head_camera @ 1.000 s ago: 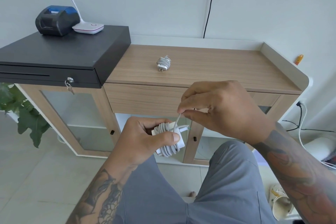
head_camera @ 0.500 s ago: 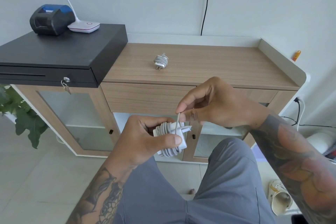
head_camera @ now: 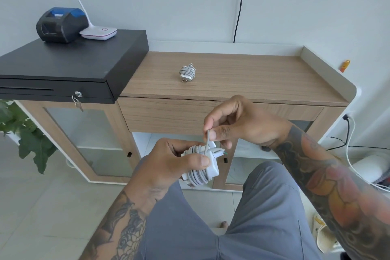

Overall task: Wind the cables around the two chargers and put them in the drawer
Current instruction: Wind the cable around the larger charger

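My left hand (head_camera: 168, 162) grips a white charger (head_camera: 207, 164) with its grey cable wound around it in several turns, held over my lap. My right hand (head_camera: 238, 124) pinches the loose end of that cable (head_camera: 207, 140) between thumb and forefinger, just above the charger. The plug tip sticks out to the right of the charger. A second charger (head_camera: 187, 72), wrapped in its own cable, lies on the wooden desk top (head_camera: 253, 78). The wooden drawer (head_camera: 164, 115) below the desk top is shut.
A black cash drawer (head_camera: 69, 69) with a key sits on the left, carrying a small printer (head_camera: 61, 24) and a white lamp base (head_camera: 99, 32). Glass cabinet doors stand below. A plant (head_camera: 23, 133) is at far left; cables and a slipper lie at right.
My right hand has lifted and turned slightly while holding the cable end above the charger. The left hand keeps the charger in about the same place.
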